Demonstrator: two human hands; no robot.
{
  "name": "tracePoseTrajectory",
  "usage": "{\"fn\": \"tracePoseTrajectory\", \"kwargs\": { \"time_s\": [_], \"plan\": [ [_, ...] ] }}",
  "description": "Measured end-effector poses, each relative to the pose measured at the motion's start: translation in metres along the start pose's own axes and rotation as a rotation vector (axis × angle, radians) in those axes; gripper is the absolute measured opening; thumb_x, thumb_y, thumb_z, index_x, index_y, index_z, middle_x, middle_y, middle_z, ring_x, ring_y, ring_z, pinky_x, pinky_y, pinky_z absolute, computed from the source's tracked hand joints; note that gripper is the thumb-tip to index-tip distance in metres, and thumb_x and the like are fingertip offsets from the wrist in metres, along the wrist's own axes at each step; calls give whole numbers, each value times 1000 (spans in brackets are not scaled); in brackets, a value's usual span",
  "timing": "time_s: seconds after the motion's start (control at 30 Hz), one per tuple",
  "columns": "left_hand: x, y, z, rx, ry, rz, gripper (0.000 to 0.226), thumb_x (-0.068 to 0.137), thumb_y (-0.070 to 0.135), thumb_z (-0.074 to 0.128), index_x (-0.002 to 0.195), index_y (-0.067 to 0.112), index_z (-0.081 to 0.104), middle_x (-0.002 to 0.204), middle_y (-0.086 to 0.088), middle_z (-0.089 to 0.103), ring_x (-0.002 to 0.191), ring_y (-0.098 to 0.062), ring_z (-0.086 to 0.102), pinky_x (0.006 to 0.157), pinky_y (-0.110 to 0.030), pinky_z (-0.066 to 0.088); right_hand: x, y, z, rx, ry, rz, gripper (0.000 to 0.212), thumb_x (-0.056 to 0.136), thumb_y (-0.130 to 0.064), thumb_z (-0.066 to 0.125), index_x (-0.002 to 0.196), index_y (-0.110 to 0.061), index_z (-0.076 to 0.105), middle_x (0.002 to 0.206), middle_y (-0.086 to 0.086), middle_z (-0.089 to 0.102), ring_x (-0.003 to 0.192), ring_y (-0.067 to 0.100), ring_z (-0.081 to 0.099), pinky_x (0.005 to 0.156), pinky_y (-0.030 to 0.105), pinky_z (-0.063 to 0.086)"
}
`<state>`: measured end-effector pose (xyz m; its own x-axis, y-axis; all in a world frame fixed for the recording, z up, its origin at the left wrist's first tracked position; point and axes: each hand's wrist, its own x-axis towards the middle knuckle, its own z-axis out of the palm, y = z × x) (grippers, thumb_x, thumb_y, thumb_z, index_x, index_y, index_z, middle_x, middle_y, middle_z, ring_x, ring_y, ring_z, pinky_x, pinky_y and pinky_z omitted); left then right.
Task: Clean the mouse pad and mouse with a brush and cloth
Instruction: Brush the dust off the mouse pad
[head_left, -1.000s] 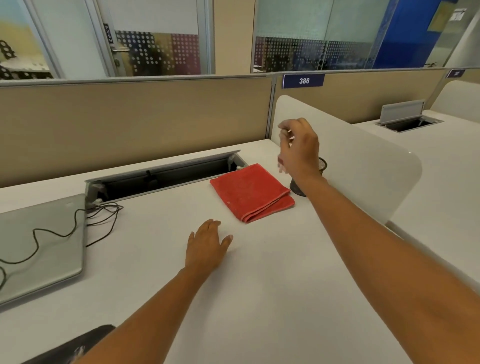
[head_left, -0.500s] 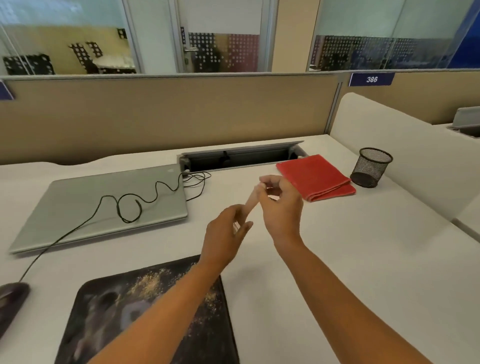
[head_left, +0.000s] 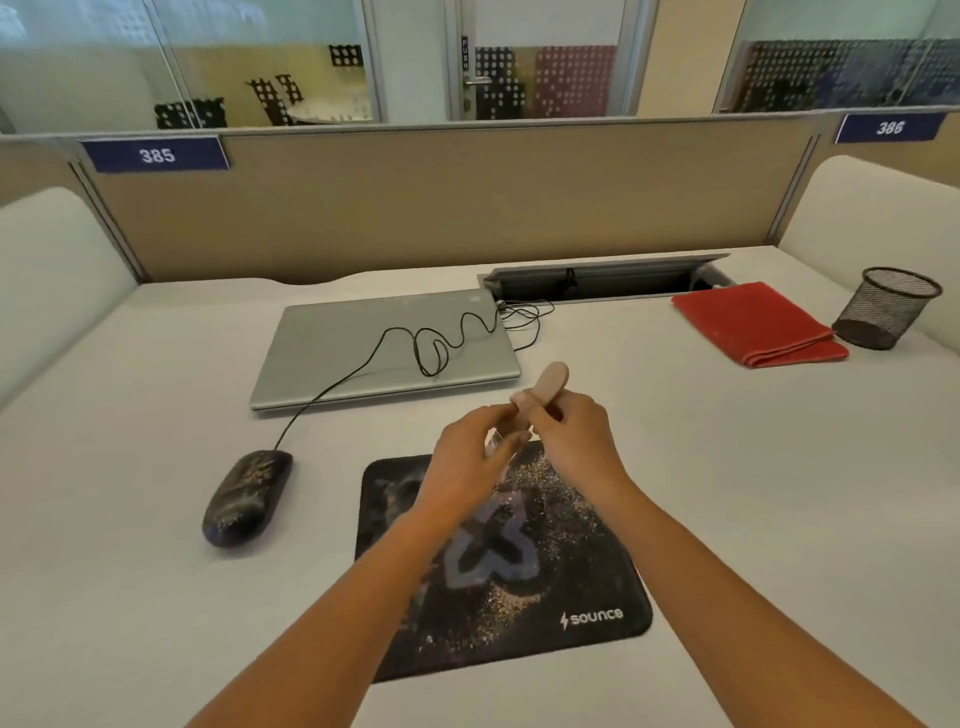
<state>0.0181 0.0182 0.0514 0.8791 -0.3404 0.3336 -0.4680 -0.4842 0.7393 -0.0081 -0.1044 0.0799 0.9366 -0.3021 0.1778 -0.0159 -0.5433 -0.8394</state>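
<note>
The right hand (head_left: 576, 441) grips the brush (head_left: 550, 382) by its wooden handle and the left hand (head_left: 467, 460) pinches its lower end, above the far edge of the crumb-dusted mouse pad (head_left: 582, 597). Best to sweep in 1 direction, off the pad. The speckled mouse (head_left: 247, 496) lies left, its cable (head_left: 415, 343) crossing the laptop (head_left: 363, 338). The red cloth (head_left: 753, 325) lies far right.

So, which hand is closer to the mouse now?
Left. The left hand is right of the mouse, over the mouse pad; the right hand is farther right. Both hold the brush.
</note>
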Motion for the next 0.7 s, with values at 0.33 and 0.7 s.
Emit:
{"fn": "tracePoseTrajectory", "kwargs": {
  "time_s": [0.33, 0.7],
  "plan": [
    [-51, -111, -69, 308, -28, -264, 37, 98, 27, 39, 131, 12, 45, 136, -8, 48, 125, -21, 43, 104, -29, 29, -8, -18, 52, -72, -105, 22, 36, 92, -35, 51, 82, -6, 71, 70, 0, 67, 54, 5, 50, 55, 17, 41],
    [-53, -123, -63, 541, -152, -188, 46, 101, 29, 21, 145, 16, 24, 154, -4, 22, 143, -18, 11, 117, -35, 4, -7, -4, 28, -403, -84, 117, 35, 91, -41, 50, 92, -12, 70, 79, 2, 68, 64, 14, 54, 52, 23, 36]
  ]
}}
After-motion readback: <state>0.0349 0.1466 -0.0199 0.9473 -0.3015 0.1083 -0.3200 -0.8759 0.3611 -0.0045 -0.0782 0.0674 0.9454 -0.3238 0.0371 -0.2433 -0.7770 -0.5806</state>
